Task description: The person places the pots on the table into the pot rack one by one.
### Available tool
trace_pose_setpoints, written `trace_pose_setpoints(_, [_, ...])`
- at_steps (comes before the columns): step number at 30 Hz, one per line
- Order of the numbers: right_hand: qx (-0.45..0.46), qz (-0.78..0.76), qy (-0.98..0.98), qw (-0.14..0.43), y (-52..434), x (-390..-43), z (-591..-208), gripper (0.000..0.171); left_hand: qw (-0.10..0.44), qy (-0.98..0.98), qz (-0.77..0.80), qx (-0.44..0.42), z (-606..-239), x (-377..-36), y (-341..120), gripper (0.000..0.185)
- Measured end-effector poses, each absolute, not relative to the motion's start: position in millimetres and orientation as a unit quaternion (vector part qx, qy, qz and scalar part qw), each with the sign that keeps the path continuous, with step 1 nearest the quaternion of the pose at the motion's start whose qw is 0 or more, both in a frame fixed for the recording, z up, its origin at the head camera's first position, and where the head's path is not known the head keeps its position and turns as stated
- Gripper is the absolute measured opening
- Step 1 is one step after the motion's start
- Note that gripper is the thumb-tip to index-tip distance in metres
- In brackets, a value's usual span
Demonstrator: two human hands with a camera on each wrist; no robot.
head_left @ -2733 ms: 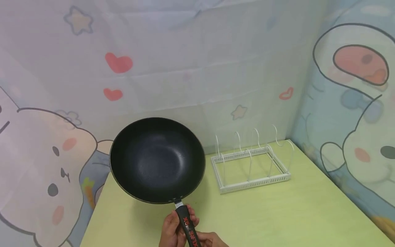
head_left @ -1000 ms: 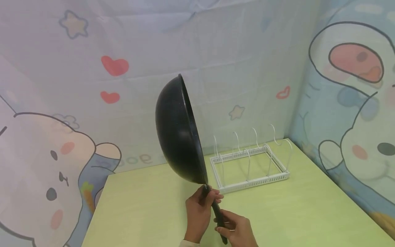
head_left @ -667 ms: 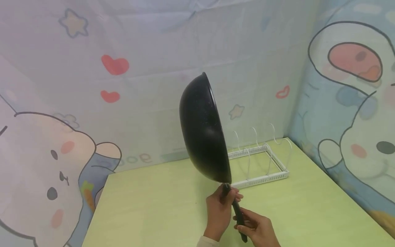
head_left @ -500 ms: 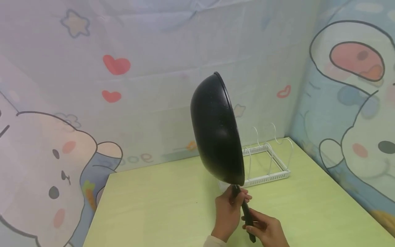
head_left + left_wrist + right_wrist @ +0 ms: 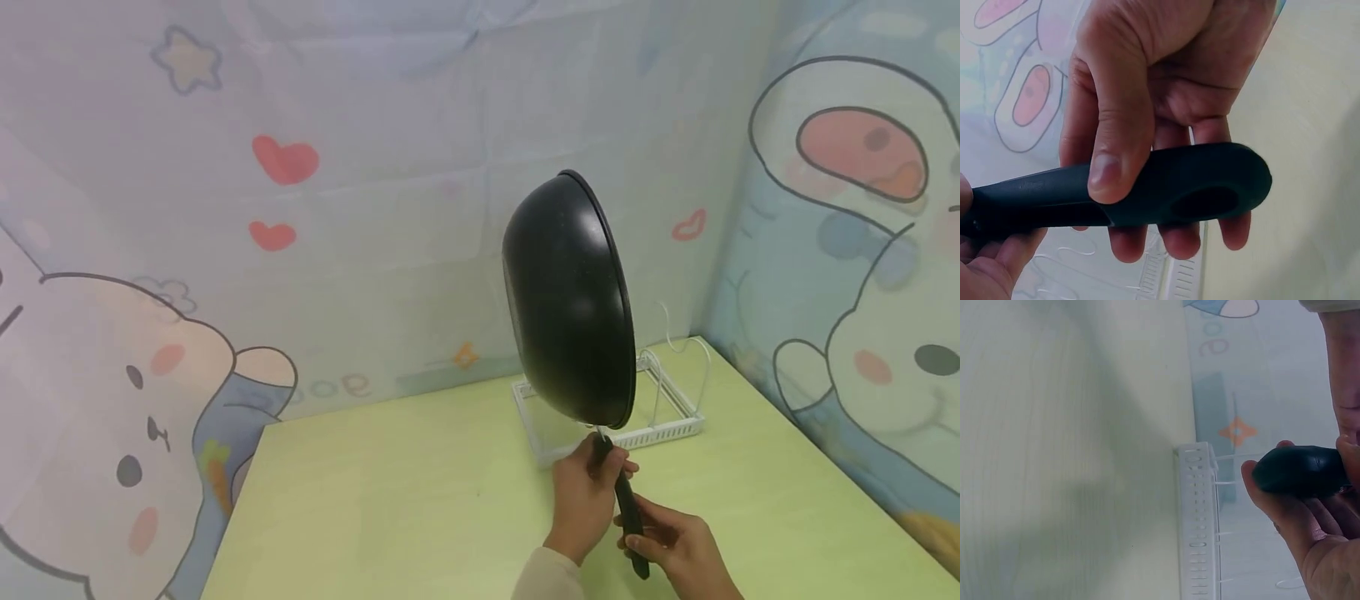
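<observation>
Both hands grip the handle of the black non-stick wok [image 5: 570,300], left hand [image 5: 581,498] nearer the bowl, right hand [image 5: 678,550] at its end, holding it on edge above the white wire rack [image 5: 667,429] on the green tabletop [image 5: 390,500]; lowering it between two dividers seems next.

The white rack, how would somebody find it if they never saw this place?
Look at the green table, then at its far right corner by the cartoon wall. The rack sits there, partly behind the black pan held up by both hands. It is the only white wire thing, with thin curved dividers.
</observation>
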State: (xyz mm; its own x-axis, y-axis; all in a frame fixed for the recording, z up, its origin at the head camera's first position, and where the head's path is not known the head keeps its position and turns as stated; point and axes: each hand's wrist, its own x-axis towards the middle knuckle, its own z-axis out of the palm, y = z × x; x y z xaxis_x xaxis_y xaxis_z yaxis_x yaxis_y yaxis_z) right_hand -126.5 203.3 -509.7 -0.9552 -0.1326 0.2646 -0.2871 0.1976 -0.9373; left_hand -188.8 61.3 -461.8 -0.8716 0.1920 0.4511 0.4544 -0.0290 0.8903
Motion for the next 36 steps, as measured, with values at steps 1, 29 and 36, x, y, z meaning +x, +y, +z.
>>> trace_pose_setpoints(1, [0.143, 0.627, -0.764, 0.058, 205, -127, -510, 0.053, 0.094, -0.69, -0.679, -0.231, -463, -190, 63, 0.019])
trace_pose_setpoints(29, [0.102, 0.7, -0.697, -0.118, 236, -135, -525, 0.063, -0.026, -0.673, -0.73, -0.113, -497, -205, 88, 0.003])
trace_pose_setpoints(36, [0.064, 0.697, -0.7, -0.144, 242, -135, -536, 0.063, -0.042, -0.684, -0.725, -0.067, -516, -202, 92, 0.005])
